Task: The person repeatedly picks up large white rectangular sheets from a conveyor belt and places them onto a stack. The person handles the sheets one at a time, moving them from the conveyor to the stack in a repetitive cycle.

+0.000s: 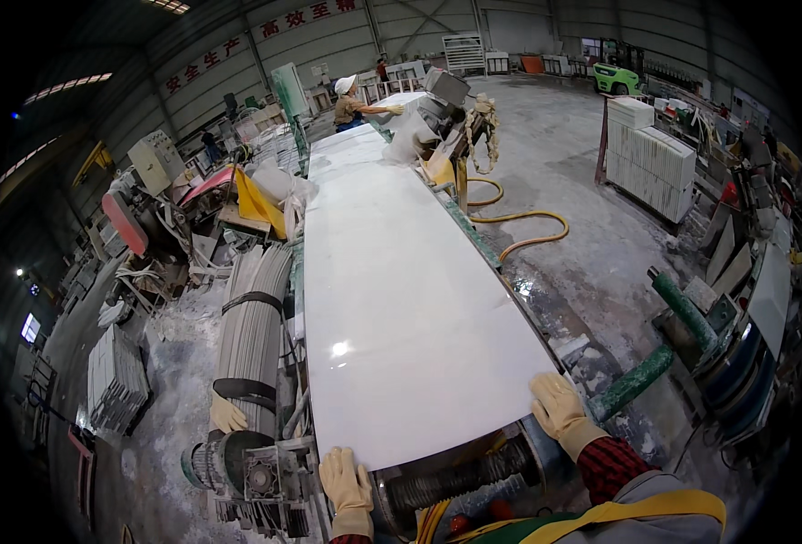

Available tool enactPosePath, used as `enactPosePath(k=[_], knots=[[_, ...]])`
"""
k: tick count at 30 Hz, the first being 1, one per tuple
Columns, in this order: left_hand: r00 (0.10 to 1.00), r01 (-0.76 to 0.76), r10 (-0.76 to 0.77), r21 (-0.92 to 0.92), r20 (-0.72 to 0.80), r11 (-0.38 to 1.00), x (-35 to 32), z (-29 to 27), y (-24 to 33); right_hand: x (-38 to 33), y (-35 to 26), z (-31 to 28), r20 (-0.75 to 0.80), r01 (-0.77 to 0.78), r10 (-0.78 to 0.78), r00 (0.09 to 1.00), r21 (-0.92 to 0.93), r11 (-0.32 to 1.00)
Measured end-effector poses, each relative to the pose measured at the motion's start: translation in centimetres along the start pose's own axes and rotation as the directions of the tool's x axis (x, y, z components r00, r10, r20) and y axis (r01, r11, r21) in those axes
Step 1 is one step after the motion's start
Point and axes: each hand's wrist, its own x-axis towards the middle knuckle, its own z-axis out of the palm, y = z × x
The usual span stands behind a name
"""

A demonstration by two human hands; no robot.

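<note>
A long, glossy white slab (401, 299) stretches away from me along a roller bed. My left hand (345, 490), in a cream glove, is closed on its near left corner, the fingers pointing forward. At the near right corner my right hand (564, 412), gloved the same way, grips the edge with bent fingers. The undersides of both grips are hidden. Below the slab's near edge shows a dark, ridged roller (460, 476). A loose cream glove (227, 413) lies left of the slab, beside a motor (260, 471).
A strapped bundle of pale strips (254, 317) lies along the left side. Far ahead, a person in a white cap (347, 100) reaches toward the slab's far end, beside a machine (433, 118). Right are a yellow hose (541, 222), a green bar (632, 381) and stacked slabs (650, 168).
</note>
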Motion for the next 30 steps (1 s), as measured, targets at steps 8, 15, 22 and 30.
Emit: enactPosePath(k=[8,15,22,30], knots=[[0.999,-0.026,0.025,-0.001,-0.041,1.0,-0.5,-0.1,0.2,-0.1,-0.1,0.0,-0.039,0.03,-0.03,0.999,-0.001,1.0],[0.999,-0.015,0.016,0.03,-0.029,0.999,-0.8,0.0,0.1,0.0,-0.3,-0.4,-0.08,0.069,-0.07,0.994,-0.007,0.998],[1.0,-0.01,0.01,0.018,-0.01,1.0,-0.9,0.1,0.0,-0.5,0.0,-0.2,-0.044,0.056,-0.056,0.997,0.008,0.998],[1.0,-0.022,0.023,0.045,-0.012,0.999,-1.5,0.3,-0.3,-1.1,0.1,0.1,-0.042,0.044,-0.045,0.998,-0.007,0.999]])
